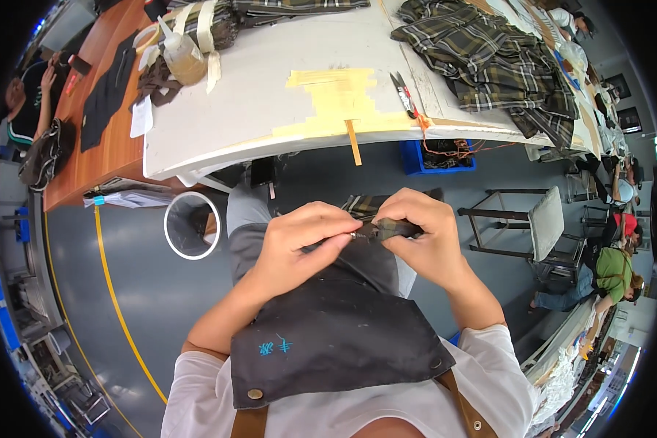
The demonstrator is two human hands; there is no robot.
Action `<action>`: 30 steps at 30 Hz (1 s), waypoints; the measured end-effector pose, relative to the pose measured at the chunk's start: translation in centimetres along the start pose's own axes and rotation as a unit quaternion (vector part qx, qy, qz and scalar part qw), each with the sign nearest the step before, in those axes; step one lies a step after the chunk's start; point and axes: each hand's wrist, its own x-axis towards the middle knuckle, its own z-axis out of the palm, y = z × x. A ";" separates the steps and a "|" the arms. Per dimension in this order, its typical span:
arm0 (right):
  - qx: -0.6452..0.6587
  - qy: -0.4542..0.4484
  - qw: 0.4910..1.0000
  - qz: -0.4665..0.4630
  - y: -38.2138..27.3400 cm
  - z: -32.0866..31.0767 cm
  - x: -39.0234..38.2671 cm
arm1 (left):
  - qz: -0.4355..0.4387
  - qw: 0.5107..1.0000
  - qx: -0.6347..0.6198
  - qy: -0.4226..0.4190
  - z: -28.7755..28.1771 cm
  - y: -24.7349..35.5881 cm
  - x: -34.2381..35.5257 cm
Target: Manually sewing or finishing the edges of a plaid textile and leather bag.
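Observation:
Over my lap, both hands are drawn close together around a small strip of dark olive plaid fabric point(397, 228). Its near-right end is pinched between the thumb and fingers of my right hand point(432, 232). My left hand point(305, 237) pinches at the strip's left end, where a small shiny tip shows between thumb and fingertips; what that tip is I cannot make out. More plaid fabric point(358, 205) lies on my lap behind the fingers, partly hidden by them. A dark apron point(328, 336) covers my front below the hands.
Ahead is a white table point(255, 95) with yellow tape, thread snips point(402, 93), a heap of plaid garments point(489, 62) and a squeeze bottle point(184, 58). A blue crate point(438, 166) stands beneath. A white-rimmed bin point(169, 226) is left, a stool point(546, 223) right; people work farther off.

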 end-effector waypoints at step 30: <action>-0.039 0.054 0.997 -0.048 3.0 2.6 -0.6 | -0.085 0.993 0.036 0.079 2.0 -3.9 -1.3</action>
